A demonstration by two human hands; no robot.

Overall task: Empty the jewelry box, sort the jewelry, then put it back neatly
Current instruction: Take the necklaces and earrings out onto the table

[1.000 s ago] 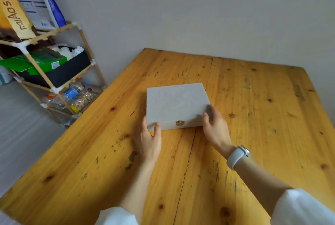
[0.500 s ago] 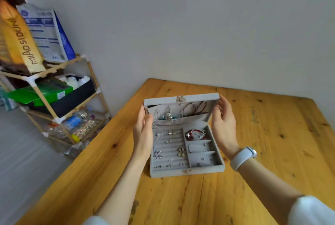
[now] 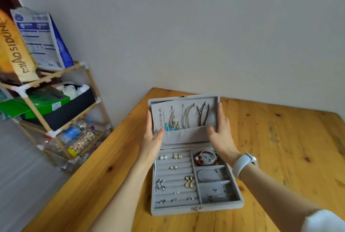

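Grey velvet jewelry box (image 3: 196, 207) open on the counter, lid (image 3: 183, 117) upright with hung earrings (image 3: 172, 121) and necklaces (image 3: 196, 115); ring rolls bearing small earrings (image 3: 176, 175) on left, red bead bracelet (image 3: 205, 158) in rear right compartment.

A knotted pine table (image 3: 280, 157) runs up to a plain grey wall (image 3: 186, 26). To the left, beside the table's edge, a wooden rack (image 3: 89, 82) with white-taped joints stands on a pale floor (image 3: 18, 175). On its top shelf lean a yellow bag lettered "MIAOSIDUN" (image 3: 15, 48) and a blue-and-white printed bag (image 3: 43, 39). The middle shelf carries a green box (image 3: 35, 103) lying partly over a black bin (image 3: 74, 108) that holds white items. On the lowest shelf lie a plastic water bottle (image 3: 71, 132) and a clear packet of beige pieces (image 3: 82, 140).
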